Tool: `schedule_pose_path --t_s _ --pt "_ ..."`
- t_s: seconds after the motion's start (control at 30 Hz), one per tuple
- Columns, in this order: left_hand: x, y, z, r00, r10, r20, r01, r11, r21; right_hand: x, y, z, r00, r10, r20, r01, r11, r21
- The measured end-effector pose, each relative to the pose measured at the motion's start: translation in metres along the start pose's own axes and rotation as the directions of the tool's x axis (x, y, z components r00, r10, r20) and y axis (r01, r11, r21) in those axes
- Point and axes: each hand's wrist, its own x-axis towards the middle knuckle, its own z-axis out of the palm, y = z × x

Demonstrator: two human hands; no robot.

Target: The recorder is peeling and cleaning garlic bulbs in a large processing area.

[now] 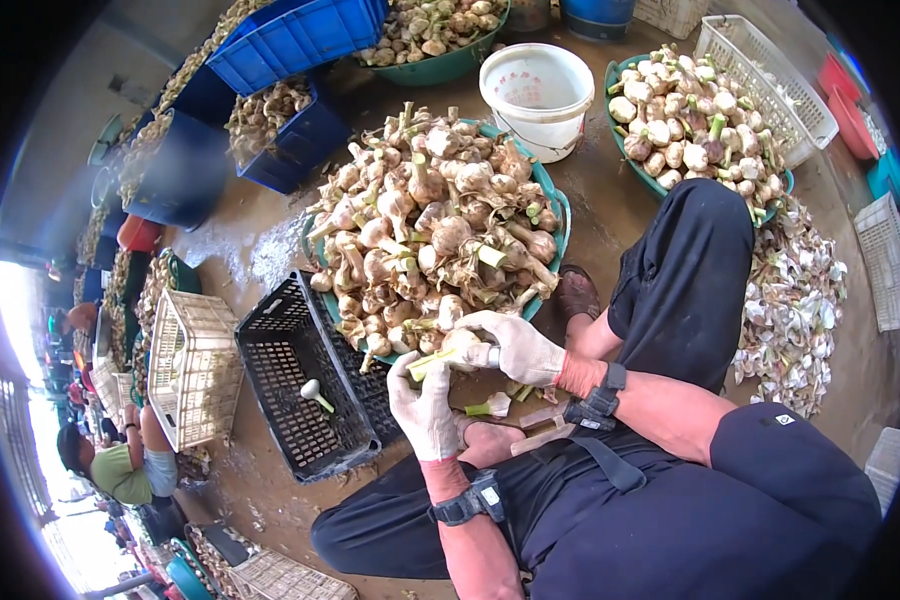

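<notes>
My left hand (424,409), in a whitish work glove, grips the pale green stem (429,366) of a garlic bulb (460,343). My right hand (523,349), also gloved, curls over that bulb and holds a small greyish tool (486,355), possibly a knife, largely hidden by the fingers. Both hands meet at the near rim of a green basin (559,206) heaped with untrimmed garlic (435,225). Left of my left hand, a black plastic crate (285,405) holds one trimmed garlic bulb (311,390) with a short green stem. Cut garlic stems (487,406) lie below my hands.
A white bucket (536,97) stands behind the basin. To the right are another garlic-filled basin (787,184) and a pile of garlic skins (791,315). Blue crates (296,45) stand at the upper left. A person (124,465) sits at left beside a cream crate (199,367).
</notes>
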Motion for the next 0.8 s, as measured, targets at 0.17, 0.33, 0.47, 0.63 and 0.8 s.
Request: schedule_pose_path --t_s 0.17,0.33,0.47,0.63,0.8 --pt "-0.001 -0.011 0.011 0.974 -0.223 -0.028 0.218 0.969 -0.118 -0.004 -0.003 0.001 0.994 -0.063 -0.086 0.048 0.985 -0.165" --pt "0.002 -0.012 0.01 0.982 -0.182 0.055 0.177 0.98 0.09 0.0 -0.003 -0.001 0.974 -0.212 -0.079 0.181 0.941 -0.285" --pt "0.003 -0.01 0.011 0.991 -0.113 0.07 0.099 0.979 0.177 0.002 0.003 -0.001 0.963 -0.269 -0.009 0.251 0.91 -0.33" --pt "0.002 -0.007 0.015 0.992 -0.01 0.129 -0.029 0.955 0.294 0.003 0.009 0.003 0.951 -0.286 -0.119 0.235 0.916 -0.325" --pt "0.002 -0.004 0.015 0.986 0.039 0.162 -0.094 0.934 0.344 0.0 0.013 0.009 0.974 -0.022 -0.227 -0.043 0.96 -0.278"
